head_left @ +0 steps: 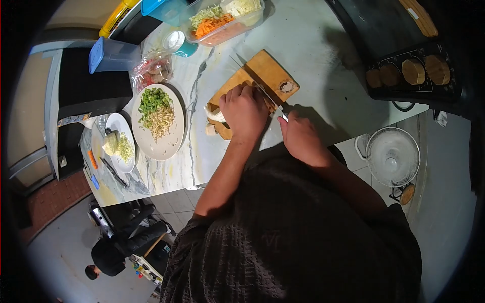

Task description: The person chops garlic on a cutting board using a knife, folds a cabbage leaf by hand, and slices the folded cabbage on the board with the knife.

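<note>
Knife is gripped by its handle in R hand, fingers wrapped round it, at approx 4 o'clock of cutting bd; blade is angled to 10–11 across bd. L hand is set on bd, fingers curled & bunched; what's under them can't be told. White veg pc is seen at 8, plate w/ greens & sprouts near 9, tub w/ shredded veg at 11.

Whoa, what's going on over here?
The person's right hand holds a knife at a wooden board. The left hand is down on the board beside the blade; what's under it is mostly hidden. Nearby, a plate holds chopped greens and pale bits, and a tub holds orange shreds.
</note>
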A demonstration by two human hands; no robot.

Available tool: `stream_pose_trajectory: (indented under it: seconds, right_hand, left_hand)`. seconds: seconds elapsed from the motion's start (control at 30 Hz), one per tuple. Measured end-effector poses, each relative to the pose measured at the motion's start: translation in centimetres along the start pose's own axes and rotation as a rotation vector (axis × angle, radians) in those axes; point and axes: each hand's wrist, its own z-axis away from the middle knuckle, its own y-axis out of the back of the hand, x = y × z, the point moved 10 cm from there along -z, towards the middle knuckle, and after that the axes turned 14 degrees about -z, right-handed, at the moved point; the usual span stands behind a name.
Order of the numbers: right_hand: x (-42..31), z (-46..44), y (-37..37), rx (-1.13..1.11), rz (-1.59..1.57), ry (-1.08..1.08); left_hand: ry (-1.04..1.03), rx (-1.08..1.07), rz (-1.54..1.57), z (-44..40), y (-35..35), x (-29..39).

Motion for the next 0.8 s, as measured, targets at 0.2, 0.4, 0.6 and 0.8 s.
stream_pose_trajectory:
  seconds: [0.2, 0.4, 0.6, 0.8]
  right_hand:
    - [0.7, -0.4, -0.7, -0.061, -0.050, -0.082]
    - [1.1, -0.6, -0.7, -0.014, -0.051, -0.050]
    - [1.4, 0.0, -0.1, -0.036, -0.028, -0.068]
    - [1.8, -0.1, 0.9, 0.026, -0.008, -0.039]
  left_hand:
    - [0.018, -0.007, 0.029, 0.0, 0.1, -0.1]
    - [0.018, -0.003, -0.003, 0.0, 0.2, 0.0]
    - [0.026, -0.026, -0.007, 0.3, -0.1, -0.1]
    - [0.018, -0.015, 0.012, 0.2, -0.1, -0.1]
